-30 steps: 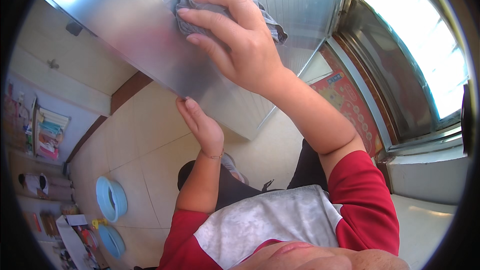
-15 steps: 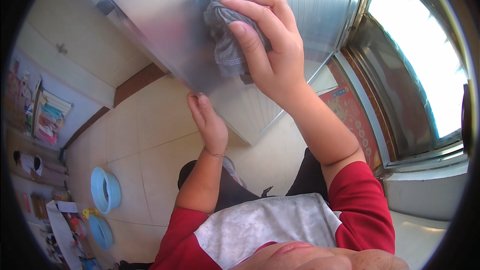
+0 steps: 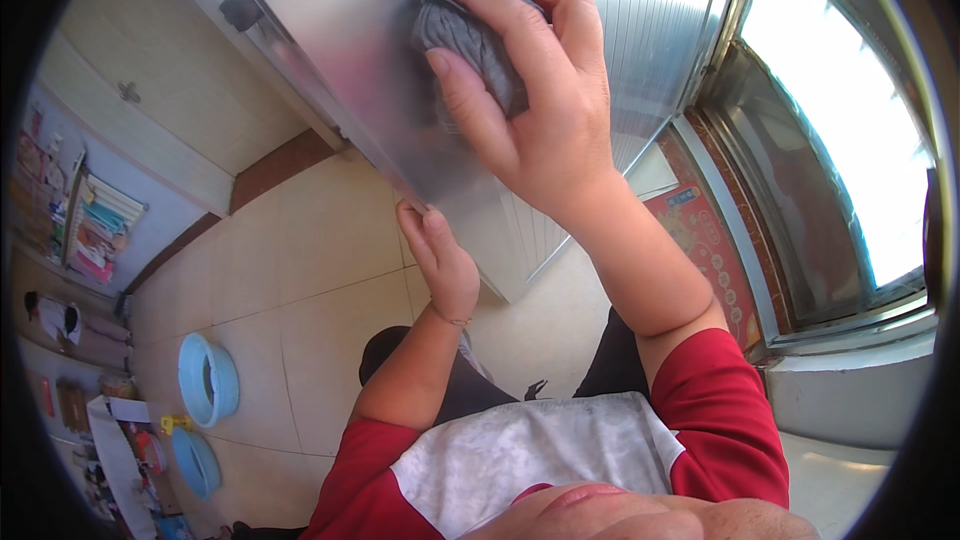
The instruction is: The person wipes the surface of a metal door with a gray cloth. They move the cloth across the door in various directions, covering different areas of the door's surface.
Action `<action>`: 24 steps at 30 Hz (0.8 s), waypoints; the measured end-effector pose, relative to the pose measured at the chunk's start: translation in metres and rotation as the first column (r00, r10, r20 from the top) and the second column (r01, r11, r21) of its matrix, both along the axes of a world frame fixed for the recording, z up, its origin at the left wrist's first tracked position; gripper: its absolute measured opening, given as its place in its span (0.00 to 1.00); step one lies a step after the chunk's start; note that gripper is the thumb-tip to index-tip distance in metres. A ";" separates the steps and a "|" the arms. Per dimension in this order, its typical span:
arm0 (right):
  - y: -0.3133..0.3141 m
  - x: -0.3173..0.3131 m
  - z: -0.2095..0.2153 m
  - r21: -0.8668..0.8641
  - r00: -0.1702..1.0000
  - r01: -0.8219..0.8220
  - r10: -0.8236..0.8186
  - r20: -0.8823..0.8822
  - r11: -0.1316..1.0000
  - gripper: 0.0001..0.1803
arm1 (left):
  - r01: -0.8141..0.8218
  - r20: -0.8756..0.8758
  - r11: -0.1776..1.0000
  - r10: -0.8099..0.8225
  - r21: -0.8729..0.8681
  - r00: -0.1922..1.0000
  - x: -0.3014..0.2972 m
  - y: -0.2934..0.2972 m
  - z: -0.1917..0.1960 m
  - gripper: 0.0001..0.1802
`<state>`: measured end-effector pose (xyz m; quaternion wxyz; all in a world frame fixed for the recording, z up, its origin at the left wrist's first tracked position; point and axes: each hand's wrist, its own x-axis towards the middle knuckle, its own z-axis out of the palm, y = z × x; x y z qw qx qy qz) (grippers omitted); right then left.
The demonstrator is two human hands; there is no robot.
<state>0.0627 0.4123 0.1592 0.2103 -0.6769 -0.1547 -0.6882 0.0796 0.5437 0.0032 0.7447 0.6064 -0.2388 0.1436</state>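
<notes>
The right hand [image 3: 545, 120] is clamped on a grey cloth [image 3: 465, 35], pressed against the steel bench [image 3: 330, 30] at the frame's top centre. The left hand [image 3: 440, 265], fingers together, touches the bench's front edge at mid-frame.

Right hand [image 3: 540, 110] pressing grey cloth [image 3: 470, 35] on steel counter [image 3: 330, 30], left hand [image 3: 440, 265] at its edge.
</notes>
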 end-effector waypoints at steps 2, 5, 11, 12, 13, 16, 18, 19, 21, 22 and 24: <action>-0.002 -0.002 -0.001 0.027 0.999 -0.046 0.046 -0.014 0.999 0.24 | 0.040 -0.028 0.999 -0.040 -0.017 0.999 0.001 0.001 0.000 0.23; 0.001 -0.009 -0.003 0.074 0.996 -0.011 0.018 -0.087 0.997 0.23 | 0.057 -0.070 0.998 -0.059 -0.038 0.996 0.001 0.001 0.002 0.22; 0.006 -0.008 -0.004 0.277 0.973 -0.113 0.163 -0.164 0.954 0.16 | 0.061 -0.046 0.997 -0.063 -0.037 0.997 0.003 0.002 0.004 0.18; 0.008 -0.008 -0.003 0.322 0.968 -0.129 0.189 -0.163 0.938 0.15 | 0.069 -0.039 0.997 -0.070 -0.033 0.997 0.003 0.002 0.004 0.17; 0.011 -0.007 -0.002 0.369 0.962 -0.149 0.220 -0.159 0.917 0.13 | 0.051 -0.026 0.998 -0.052 -0.034 0.998 0.003 0.001 0.005 0.17; 0.015 -0.007 -0.001 0.466 0.947 -0.212 0.297 -0.118 0.859 0.08 | 0.031 -0.003 0.999 -0.031 -0.040 1.000 0.002 -0.001 0.006 0.18; 0.014 -0.009 -0.001 0.487 0.945 -0.242 0.318 -0.078 0.839 0.05 | 0.061 -0.010 0.997 -0.061 -0.048 0.998 0.001 -0.001 0.006 0.17; 0.015 -0.010 -0.001 0.484 0.945 -0.256 0.322 -0.056 0.837 0.04 | 0.065 -0.002 0.997 -0.065 -0.049 0.998 0.001 -0.001 0.005 0.18; 0.014 -0.011 -0.001 0.481 0.937 -0.294 0.349 -0.027 0.826 0.03 | 0.073 0.014 0.996 -0.073 -0.053 0.997 0.002 -0.001 0.004 0.18; 0.012 -0.011 -0.001 0.482 0.927 -0.319 0.375 -0.022 0.816 0.03 | 0.082 0.018 0.995 -0.081 -0.055 0.997 0.002 0.000 0.003 0.18; 0.011 -0.014 -0.001 0.512 0.886 -0.394 0.463 -0.009 0.763 0.03 | 0.099 0.026 0.993 -0.097 -0.061 0.995 0.003 0.001 0.002 0.18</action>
